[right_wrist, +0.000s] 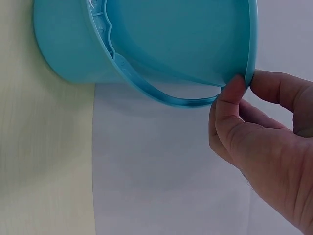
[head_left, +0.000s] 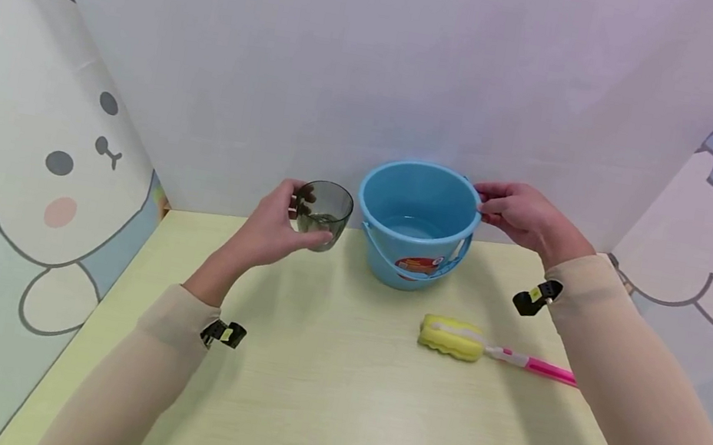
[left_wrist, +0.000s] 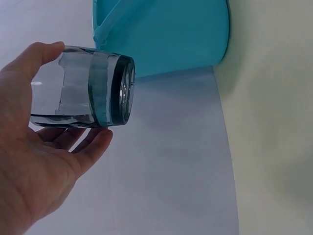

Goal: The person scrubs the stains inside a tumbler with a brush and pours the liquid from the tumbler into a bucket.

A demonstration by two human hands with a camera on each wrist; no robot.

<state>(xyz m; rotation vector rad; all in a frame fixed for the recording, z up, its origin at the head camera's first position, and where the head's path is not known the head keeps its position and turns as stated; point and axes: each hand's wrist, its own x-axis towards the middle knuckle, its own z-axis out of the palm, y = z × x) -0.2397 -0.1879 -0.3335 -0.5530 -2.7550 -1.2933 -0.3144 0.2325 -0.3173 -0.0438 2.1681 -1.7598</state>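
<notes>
A dark, see-through glass (head_left: 324, 216) is held by my left hand (head_left: 271, 228), thumb on one side and fingers round the other. It is above the table, just left of a light blue bucket (head_left: 418, 221). In the left wrist view the glass (left_wrist: 78, 88) shows its thick base, with the bucket (left_wrist: 171, 34) behind it. My right hand (head_left: 526, 214) pinches the bucket's rim on the right side. The right wrist view shows the thumb and fingers (right_wrist: 230, 105) at the rim, beside the end of the handle (right_wrist: 166, 99). The bucket stands on the table.
A bottle brush (head_left: 452, 337) with a yellow sponge head and a pink and white handle lies on the table (head_left: 314, 402), partly under my right forearm. A pale wall (head_left: 327, 54) rises behind the bucket. Panels with cartoon drawings flank both sides.
</notes>
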